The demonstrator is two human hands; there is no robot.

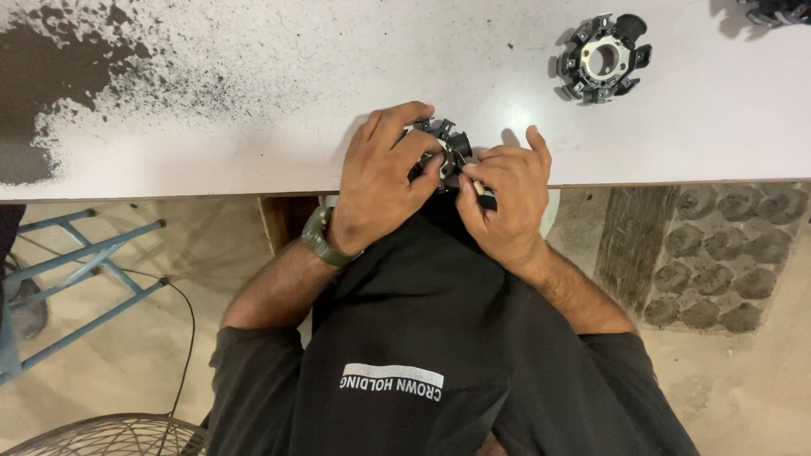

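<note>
Left hand (384, 181) curled over a black ring-shaped part (445, 143) at the white table's (338, 127) near edge; right hand (507, 198) pinches a slender tool (473, 181) (tip angled up-left toward the part). Ring's facing obscured.

White flat tabletop (253, 135), worn to a dark bare patch with black speckling at one end. Lying on it: a black ring-shaped toothed metal part (603, 59) with a round centre hole, well apart from a similar black part (775, 10) cut off at the far corner.
</note>
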